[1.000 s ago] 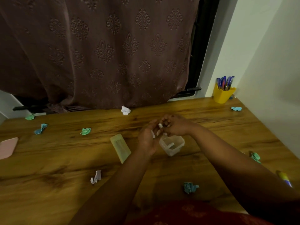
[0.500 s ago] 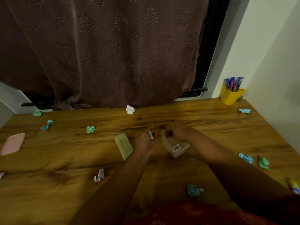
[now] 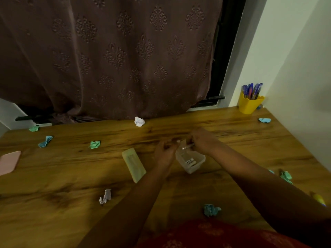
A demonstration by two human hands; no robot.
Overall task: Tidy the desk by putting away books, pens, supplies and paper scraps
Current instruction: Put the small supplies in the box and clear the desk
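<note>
A small clear plastic box (image 3: 192,164) sits mid-desk with a few small white pieces inside. My right hand (image 3: 203,141) hovers over its far rim, pinching a small thin silvery item (image 3: 188,146). My left hand (image 3: 163,152) rests just left of the box, fingers curled; what it holds, if anything, is blurred. A pale green lid (image 3: 134,164) lies to the left of my left hand. Crumpled paper scraps lie around: white (image 3: 139,121), green (image 3: 95,144), blue (image 3: 45,141), teal (image 3: 211,209).
A yellow cup (image 3: 249,104) of blue pens stands in the far right corner by the wall. A pink flat object (image 3: 9,162) lies at the left edge. More scraps (image 3: 286,176) and a yellow marker (image 3: 319,199) lie right. A curtain hangs behind the wooden desk (image 3: 53,203).
Both hands came down from above the box to its rim. The right hand now holds a thin item over the box, and the view shifted slightly left.
</note>
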